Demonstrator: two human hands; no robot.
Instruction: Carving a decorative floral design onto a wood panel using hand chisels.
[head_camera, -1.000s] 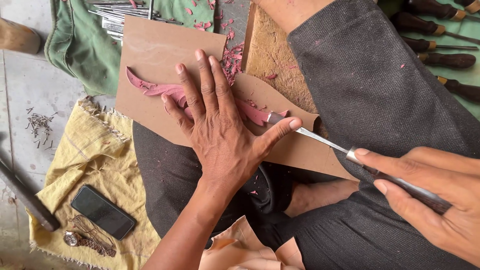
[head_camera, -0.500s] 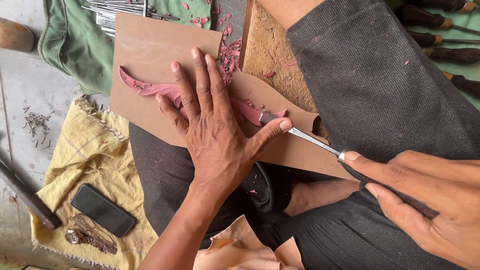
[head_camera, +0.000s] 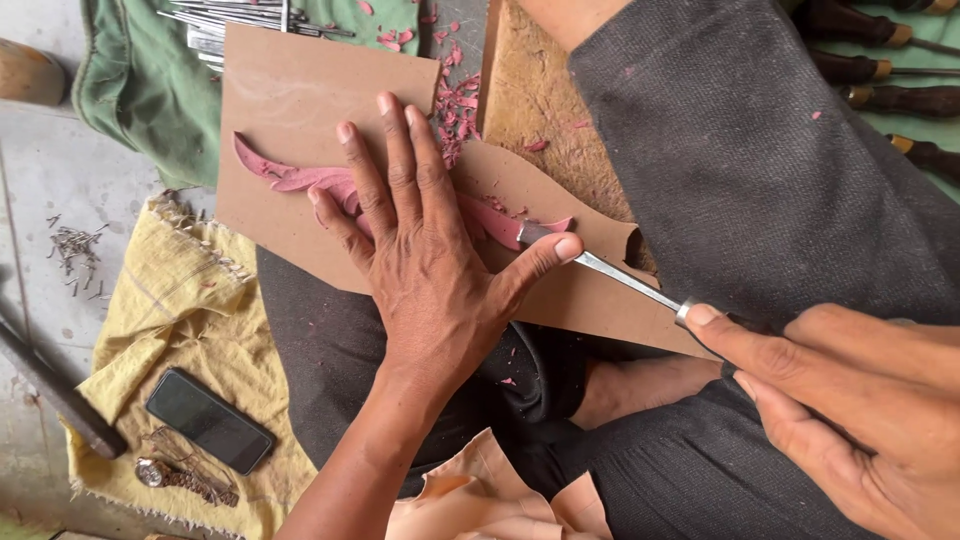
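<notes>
**Carving the pink relief, blade under thumb guide**

My left hand (head_camera: 420, 255) lies flat, fingers spread, pressing the curved pink carved wooden ornament (head_camera: 300, 178) down onto the flat brown hardboard sheet (head_camera: 300, 90) resting across my lap. That hand grips nothing; it's a clamp, with the thumb stretched out to touch the blade.

My right hand (head_camera: 850, 400) is closed around the handle of the slim steel carving chisel (head_camera: 625, 278), index finger laid along the ferrule. The tip sits at the ornament's right tail, just beside my left thumb.

To do this cut well, I'd judge:
- Keep the thumb as a pivot and brake, behind the edge, never ahead of it.
- Shallow angle, thin shavings (the pink chips (head_camera: 455, 100) above the piece suggest that's working).
- Left palm pressure steady, so the piece can't skate on the board.
- The tail is narrow and looks likely to snap; ease off there.

Nearby: yellow frayed cloth (head_camera: 180, 330) with a black phone (head_camera: 208, 420) and a wristwatch (head_camera: 175, 477), spare wooden-handled chisels (head_camera: 880, 70) at upper right.
</notes>
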